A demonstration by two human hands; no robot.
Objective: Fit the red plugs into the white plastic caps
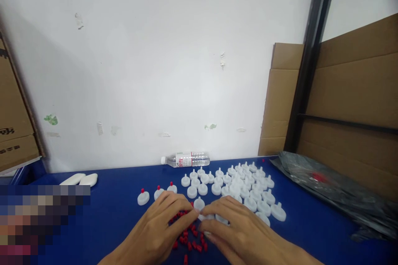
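Cap of white plastic (199, 204), its nozzle (199, 199) upright, stands just beyond the left hand (163, 224) and the right hand (239, 224), about equally near both, whose fingers are half curled, gripping I cannot tell what.

Bright, diffuse light filled the white wall (155, 70), dimming to grey shadow beside the left cardboard box (15, 103). The white caps (238, 185) looked washed out; dark plastic sheeting (338, 198) showed pale glare. Wide-angle distortion slanted the sides, and coarse pixels (40, 223) masked the lower left.
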